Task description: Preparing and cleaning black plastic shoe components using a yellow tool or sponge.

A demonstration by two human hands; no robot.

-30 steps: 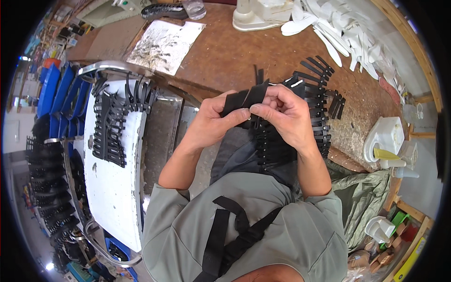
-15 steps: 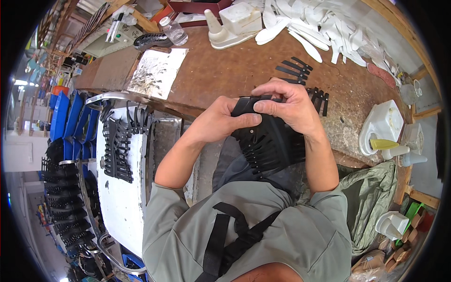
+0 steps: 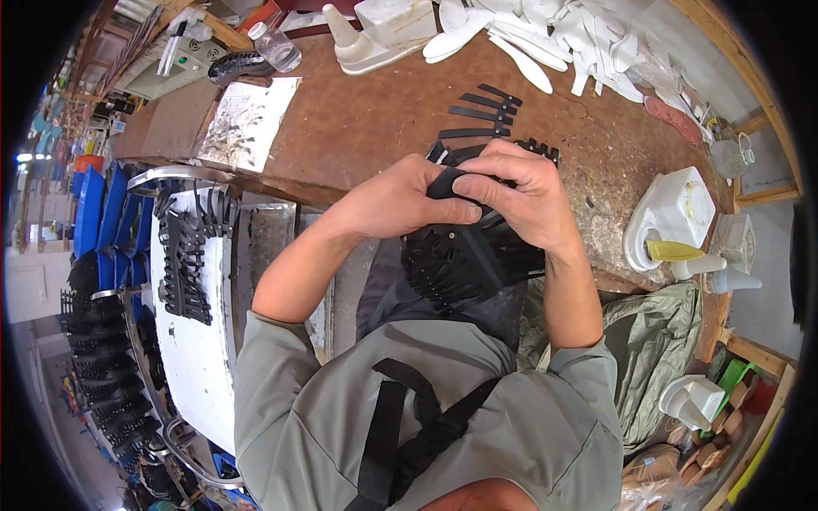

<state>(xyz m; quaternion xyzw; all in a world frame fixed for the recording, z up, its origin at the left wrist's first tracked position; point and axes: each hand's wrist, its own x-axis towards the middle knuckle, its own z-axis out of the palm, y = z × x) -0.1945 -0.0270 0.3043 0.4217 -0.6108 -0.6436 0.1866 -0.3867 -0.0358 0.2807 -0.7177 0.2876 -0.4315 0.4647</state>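
Two-handed grip on a black band (image 3: 445, 183), held above the lap (image 3: 382, 294) at the near edge of the brown desk (image 3: 358, 128). The principal risk, as judged here, is slippage: only a short length of band lies between the digits, and the black strapped piece (image 3: 464, 251) hanging below it could pull it askew if the two are joined, which the hands hide. A second risk is tangling, since the many narrow straps of that piece overlap over the lap and could catch on one another or under the desk edge. The black straps (image 3: 486, 111) fanned out on the desk, just beyond the hands, might likewise be dragged if they belong to the same piece; their junction is covered.

The left hand (image 3: 405, 200) is nearly closed, its thumb laid along the band and its curled fingers largely hidden behind. The right hand (image 3: 528, 196) is likewise drawn into a pinch, thumb against the band and forefinger bent over; its other fingertips cannot be made out. The two thumbs lie close together, the right above the left.
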